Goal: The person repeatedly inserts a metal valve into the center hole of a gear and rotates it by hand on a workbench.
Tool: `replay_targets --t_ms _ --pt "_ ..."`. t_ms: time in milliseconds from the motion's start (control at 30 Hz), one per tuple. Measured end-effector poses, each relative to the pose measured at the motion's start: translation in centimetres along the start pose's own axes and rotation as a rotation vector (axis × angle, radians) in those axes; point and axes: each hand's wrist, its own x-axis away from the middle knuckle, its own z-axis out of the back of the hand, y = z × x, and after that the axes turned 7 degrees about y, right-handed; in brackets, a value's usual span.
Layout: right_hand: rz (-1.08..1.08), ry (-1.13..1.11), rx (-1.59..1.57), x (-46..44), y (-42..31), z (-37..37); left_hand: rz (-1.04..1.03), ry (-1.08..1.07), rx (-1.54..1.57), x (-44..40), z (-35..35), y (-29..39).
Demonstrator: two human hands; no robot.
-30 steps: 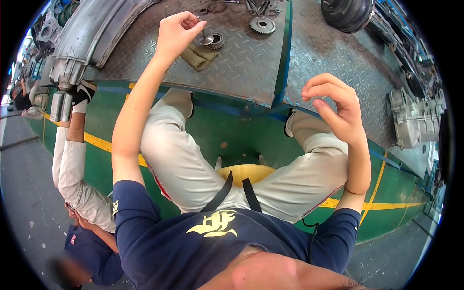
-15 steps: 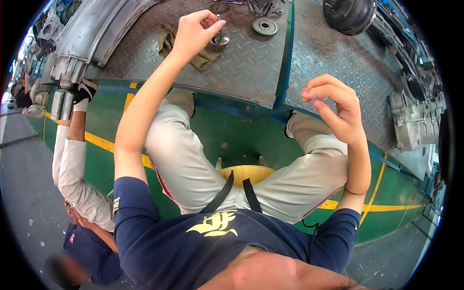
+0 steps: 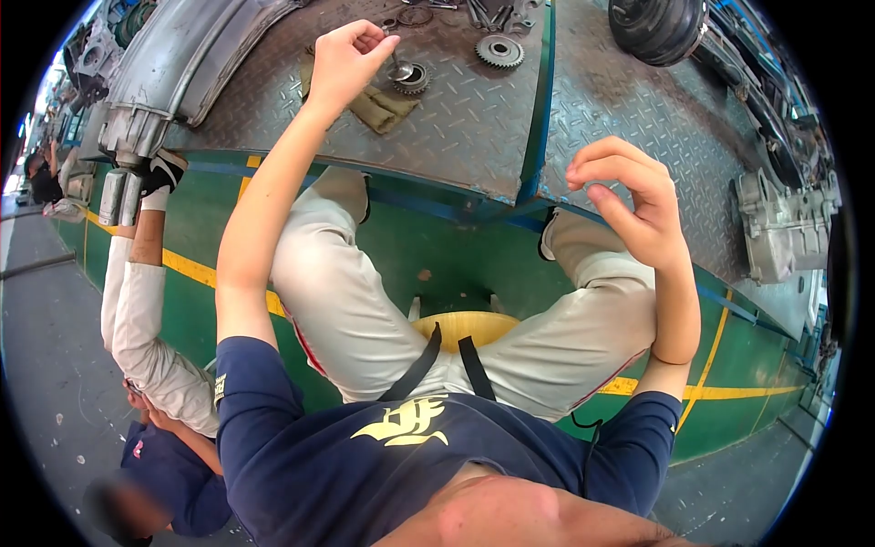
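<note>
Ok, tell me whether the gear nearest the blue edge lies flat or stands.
Flat: the gear rests on the table, hole facing up.

The metal valve (image 3: 402, 70) is silvery, the bench top (image 3: 465, 123) grey (tread-patterned).

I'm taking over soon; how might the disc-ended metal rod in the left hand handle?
Its shiny metal look suggests the rod is stiff and perhaps slippery. Laid down, its round, widened end could make it roll.

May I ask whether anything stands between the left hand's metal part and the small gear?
Nothing visible: the metal part in the left hand overlaps the small gear in view; whether they touch is unclear.
</note>
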Motion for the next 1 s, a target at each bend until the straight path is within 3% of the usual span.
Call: replay_targets --t_ms 1000 --pt "-0.027 -0.001 -0.016 0.1 0.4 0.2 0.019 -0.209 0.057 0.5 -2.9 3.1"
